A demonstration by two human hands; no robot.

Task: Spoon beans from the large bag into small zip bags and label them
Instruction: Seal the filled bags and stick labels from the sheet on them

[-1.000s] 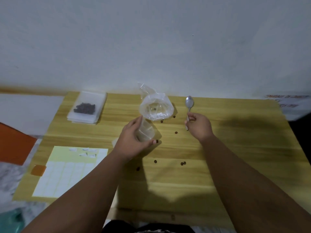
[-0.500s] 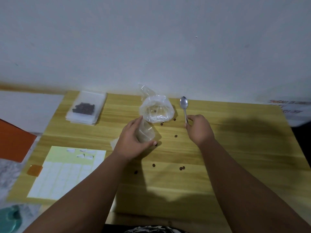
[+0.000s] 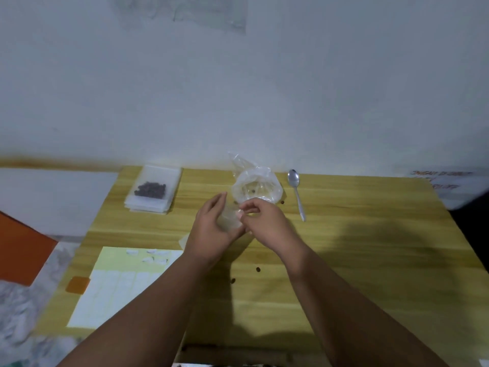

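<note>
The large clear bag (image 3: 256, 187) stands open at the back of the wooden table (image 3: 370, 247), with only a few beans visible inside. Just in front of it my left hand (image 3: 213, 231) holds a small clear zip bag (image 3: 229, 218). My right hand (image 3: 266, 225) pinches the same small bag at its top edge. The metal spoon (image 3: 297, 193) lies flat on the table to the right of the large bag, free of both hands. A stack of small zip bags (image 3: 153, 190) at the back left has dark beans in the top one.
A yellow sheet of white labels (image 3: 124, 284) lies at the front left with an orange tab (image 3: 78, 284) beside it. Loose beans (image 3: 258, 269) are scattered on the table. An orange sheet (image 3: 21, 250) is off the table's left edge. The wall is close behind.
My right hand has put the spoon down on the table and moved left onto the small zip bag. The left hand keeps holding the bag.
</note>
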